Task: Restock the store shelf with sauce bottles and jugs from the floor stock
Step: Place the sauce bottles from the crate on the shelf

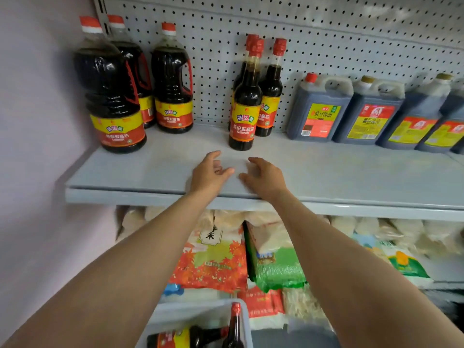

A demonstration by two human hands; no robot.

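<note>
My forearms cover part of the rice bags below the shelf. The rightmost jug and the bottles in the bin are cut off by the picture's edges. One tall bottle stands mostly hidden behind another.

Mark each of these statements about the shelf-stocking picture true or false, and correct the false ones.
1. Both hands are empty. True: the left hand and right hand hover open over the shelf.
2. The front slim soy sauce bottle has a blue cap. False: its cap is red.
3. Three large handled soy sauce jugs stand at the shelf's left end. True.
4. The square canisters lie on their sides. False: they stand upright.
5. The bin below is empty. False: it holds soy sauce bottles.
</note>
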